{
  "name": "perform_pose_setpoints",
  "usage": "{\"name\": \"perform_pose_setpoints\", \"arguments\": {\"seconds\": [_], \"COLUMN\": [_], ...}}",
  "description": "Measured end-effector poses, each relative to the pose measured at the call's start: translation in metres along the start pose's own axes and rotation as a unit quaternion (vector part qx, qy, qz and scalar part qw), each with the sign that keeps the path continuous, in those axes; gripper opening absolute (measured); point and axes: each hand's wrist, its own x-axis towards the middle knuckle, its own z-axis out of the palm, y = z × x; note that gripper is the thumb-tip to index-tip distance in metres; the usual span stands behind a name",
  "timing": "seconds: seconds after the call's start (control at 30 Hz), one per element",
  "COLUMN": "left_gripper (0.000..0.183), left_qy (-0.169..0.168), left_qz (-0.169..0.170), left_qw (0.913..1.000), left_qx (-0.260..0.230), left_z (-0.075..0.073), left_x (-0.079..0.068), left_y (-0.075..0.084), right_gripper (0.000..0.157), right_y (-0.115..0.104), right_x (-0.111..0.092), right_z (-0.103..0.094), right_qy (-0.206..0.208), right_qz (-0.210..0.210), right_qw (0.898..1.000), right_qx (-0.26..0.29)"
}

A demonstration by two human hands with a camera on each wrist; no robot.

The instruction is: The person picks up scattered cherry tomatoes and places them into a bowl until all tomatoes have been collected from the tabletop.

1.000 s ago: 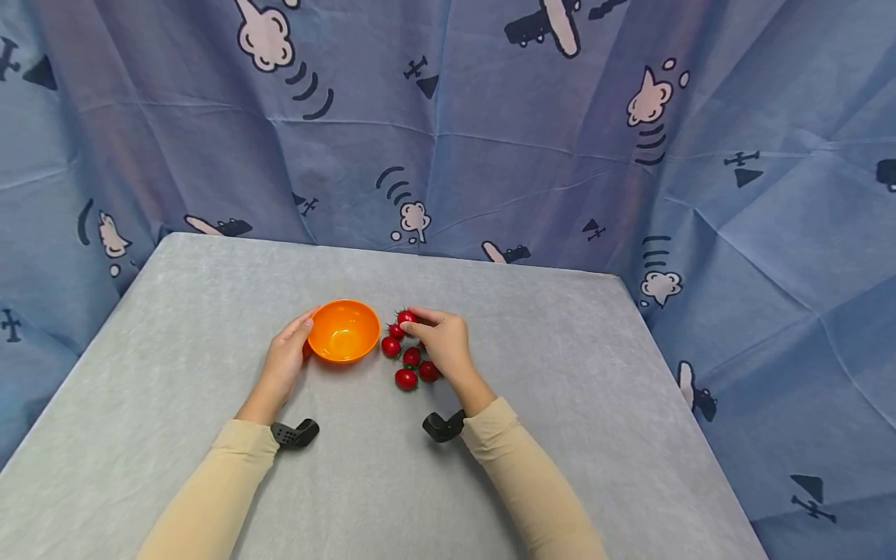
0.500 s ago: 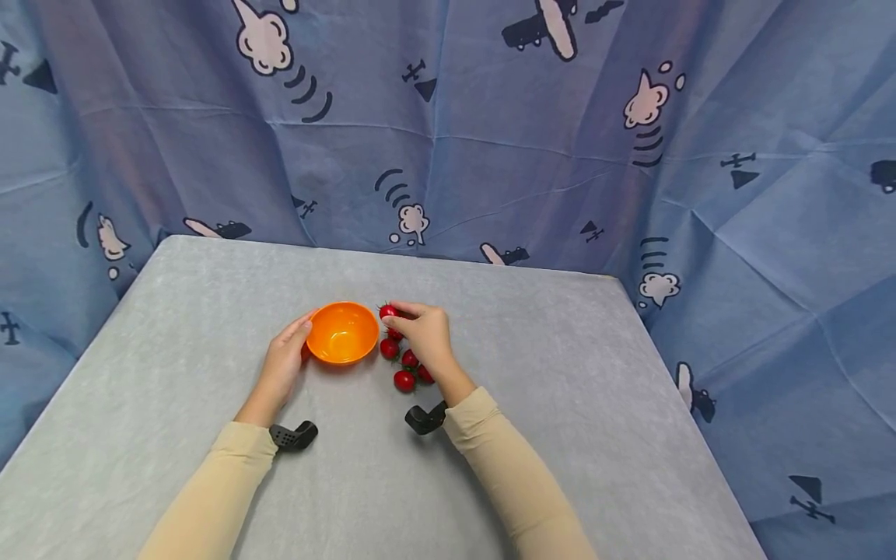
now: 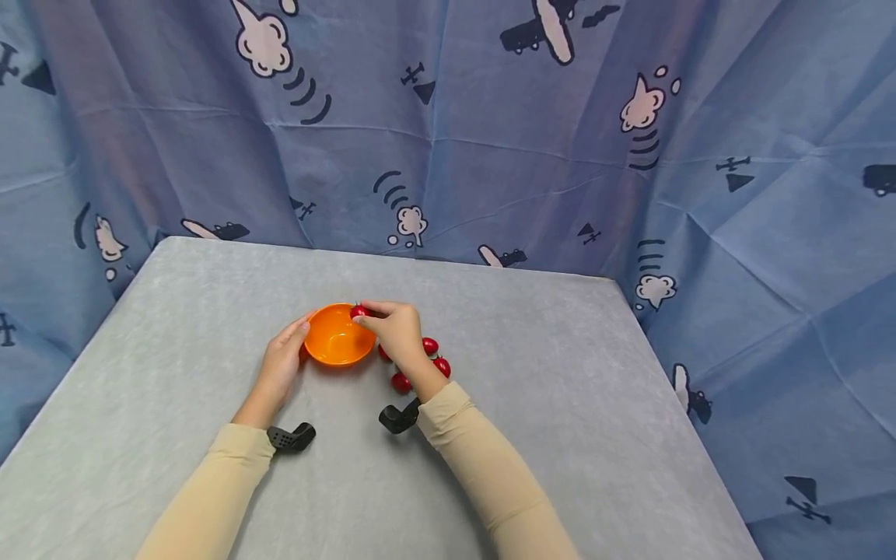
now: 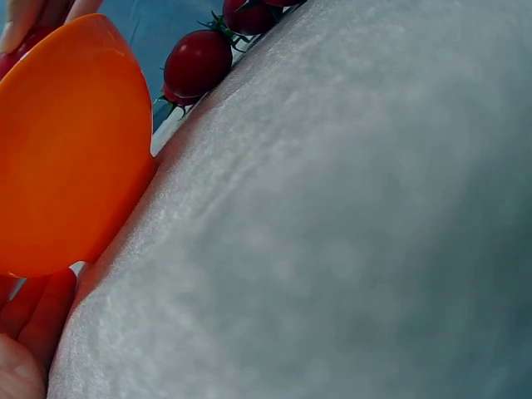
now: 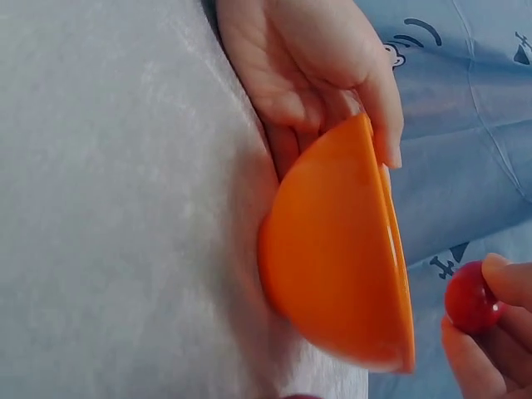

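Note:
An orange bowl (image 3: 329, 342) stands upright on the table. My left hand (image 3: 280, 364) holds its left side, with the thumb (image 5: 386, 125) over the rim and the fingers against the outside wall. Between the thumb and fingers of my right hand (image 3: 397, 333) is a red cherry tomato (image 3: 358, 312), which in the head view overlaps the bowl's far right rim. The right wrist view shows this tomato (image 5: 472, 299) above rim level, apart from the bowl. Several more cherry tomatoes (image 3: 401, 382) lie right of the bowl, partly hidden under the right hand and wrist.
A pale grey cloth covers the table (image 3: 560, 435). Behind it hangs a blue curtain (image 3: 490, 179) printed with aeroplanes and clouds. A black wrist camera (image 3: 292, 438) sits on the left wrist, another black camera (image 3: 399, 418) on the right.
My right hand has moved left with the pinched tomato, from the group of tomatoes to over the bowl's rim. The left hand and bowl have stayed in place.

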Motion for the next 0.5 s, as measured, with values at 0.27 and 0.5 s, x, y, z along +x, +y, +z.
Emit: {"name": "perform_pose_setpoints", "arguments": {"seconds": [0.27,0.5], "left_gripper": [0.057,0.052], "left_qy": [-0.005,-0.003], "left_qz": [-0.013,-0.026], "left_qw": [0.9998,0.9995], "left_qx": [0.016,0.02], "left_z": [-0.002,-0.002], "left_x": [0.001,0.0], "left_y": [-0.001,0.003], "right_gripper": [0.028,0.028], "right_y": [-0.005,-0.007], "right_x": [0.0,-0.001], "right_z": [0.009,0.016], "right_qy": [-0.01,-0.019], "right_qz": [0.004,0.003], "right_qw": [1.0,1.0], "right_qx": [-0.002,-0.014]}}
